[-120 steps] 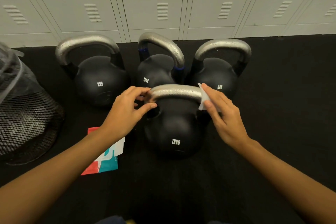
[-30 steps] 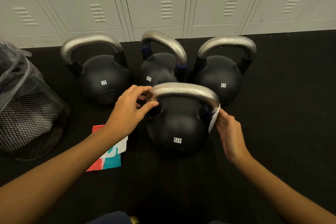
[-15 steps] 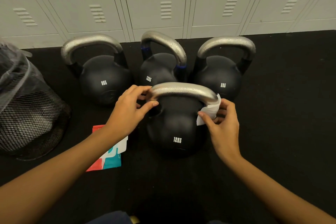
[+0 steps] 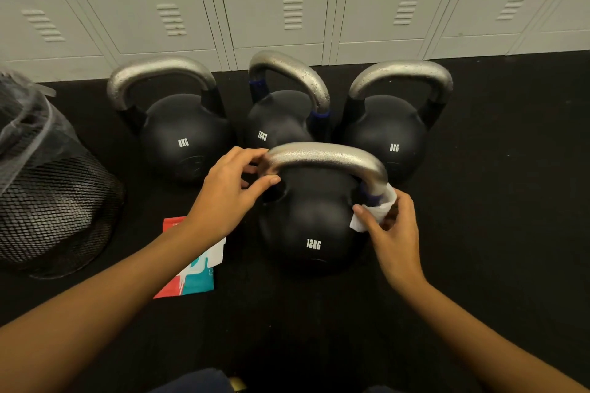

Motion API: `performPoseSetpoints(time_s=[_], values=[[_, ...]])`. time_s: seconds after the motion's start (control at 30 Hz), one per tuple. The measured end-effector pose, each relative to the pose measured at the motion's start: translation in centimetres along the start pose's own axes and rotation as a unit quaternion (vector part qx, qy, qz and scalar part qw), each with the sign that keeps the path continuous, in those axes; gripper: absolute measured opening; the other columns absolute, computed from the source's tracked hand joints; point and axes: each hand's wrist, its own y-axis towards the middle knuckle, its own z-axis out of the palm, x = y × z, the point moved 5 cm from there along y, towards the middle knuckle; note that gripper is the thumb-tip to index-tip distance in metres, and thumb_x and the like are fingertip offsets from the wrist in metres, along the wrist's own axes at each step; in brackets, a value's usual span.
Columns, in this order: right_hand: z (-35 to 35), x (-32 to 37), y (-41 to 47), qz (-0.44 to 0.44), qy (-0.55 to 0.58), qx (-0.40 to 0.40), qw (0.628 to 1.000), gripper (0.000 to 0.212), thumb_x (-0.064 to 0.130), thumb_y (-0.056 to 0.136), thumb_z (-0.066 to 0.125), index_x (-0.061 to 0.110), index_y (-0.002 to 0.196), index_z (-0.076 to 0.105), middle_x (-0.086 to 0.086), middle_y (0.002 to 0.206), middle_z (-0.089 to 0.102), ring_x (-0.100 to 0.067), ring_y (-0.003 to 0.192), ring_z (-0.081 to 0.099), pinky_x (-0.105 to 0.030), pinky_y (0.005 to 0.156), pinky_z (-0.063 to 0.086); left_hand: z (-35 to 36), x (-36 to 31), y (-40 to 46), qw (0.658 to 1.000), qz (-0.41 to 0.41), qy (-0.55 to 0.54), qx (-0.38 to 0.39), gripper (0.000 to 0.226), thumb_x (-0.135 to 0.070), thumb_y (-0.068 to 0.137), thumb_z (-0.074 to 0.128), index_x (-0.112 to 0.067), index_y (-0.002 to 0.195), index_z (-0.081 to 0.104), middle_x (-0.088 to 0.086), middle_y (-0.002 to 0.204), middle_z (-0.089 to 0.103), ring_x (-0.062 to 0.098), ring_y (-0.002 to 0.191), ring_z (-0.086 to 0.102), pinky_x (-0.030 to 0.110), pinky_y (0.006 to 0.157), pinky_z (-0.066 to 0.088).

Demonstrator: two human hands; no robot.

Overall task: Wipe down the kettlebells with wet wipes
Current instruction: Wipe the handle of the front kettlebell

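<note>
Front 12KG kettlebell [image 4: 306,223]: left hand [image 4: 228,198] pinches handle's left end, right hand [image 4: 394,226] grasps wet wipe [image 4: 376,210] round opposite end. Body and three kettlebells beyond look unwiped.

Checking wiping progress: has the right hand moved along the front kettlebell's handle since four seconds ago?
Yes. The right hand with the wet wipe went from the handle's top corner down to its right base.

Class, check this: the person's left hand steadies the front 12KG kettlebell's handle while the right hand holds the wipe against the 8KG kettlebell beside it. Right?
Not quite. In the head view the right hand presses the wipe against the front 12KG kettlebell itself, at its handle's right base. The left hand does steady that handle.
</note>
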Motion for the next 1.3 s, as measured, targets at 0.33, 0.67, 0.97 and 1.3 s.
performPoseSetpoints(time_s=[0.33, 0.67, 0.97, 1.3], values=[[-0.4, 4.2, 2.0, -0.120, -0.045, 0.038, 0.991, 0.051, 0.034, 0.091, 0.056, 0.016, 0.139, 0.053, 0.006, 0.121, 0.057, 0.002, 0.116, 0.053, -0.010, 0.097, 0.039, 0.0, 0.1, 0.0, 1.000, 0.001, 0.001, 0.003, 0.047, -0.026, 0.085, 0.068, -0.016, 0.128, 0.056, -0.004, 0.114, 0.056, 0.007, 0.102, 0.057, 0.019, 0.080, 0.049], [3.6, 11.6, 4.0, -0.210, -0.297, 0.177, 0.915, 0.078, 0.069, 0.090, 0.010, 0.025, 0.140, 0.051, 0.009, 0.127, 0.061, -0.008, 0.122, 0.050, -0.032, 0.113, 0.022, 0.0, 0.0, 0.0, 1.000, 0.000, -0.003, -0.002, 0.045, -0.024, 0.083, 0.070, -0.016, 0.126, 0.058, -0.003, 0.112, 0.057, 0.008, 0.099, 0.057, 0.022, 0.079, 0.051], [5.0, 12.0, 5.1, -0.221, -0.386, 0.125, 0.887, 0.047, 0.046, 0.103, 0.026, 0.020, 0.080, 0.057, 0.005, 0.072, 0.061, -0.015, 0.077, 0.058, -0.040, 0.101, 0.033, 0.0, -0.1, 0.0, 1.000, 0.006, 0.000, 0.000, 0.046, -0.025, 0.083, 0.070, -0.015, 0.126, 0.058, -0.003, 0.111, 0.056, 0.007, 0.098, 0.056, 0.020, 0.079, 0.051], [0.7, 6.5, 4.9, 0.075, -0.117, 0.165, 0.977, 0.041, 0.032, 0.096, 0.027, 0.030, 0.090, 0.067, -0.013, 0.092, 0.072, -0.005, 0.063, 0.054, -0.026, 0.065, 0.039, 0.0, 0.2, 0.0, 1.000, 0.009, -0.008, 0.000, 0.045, -0.027, 0.083, 0.070, -0.017, 0.126, 0.058, -0.006, 0.109, 0.056, 0.007, 0.098, 0.057, 0.024, 0.079, 0.052]])
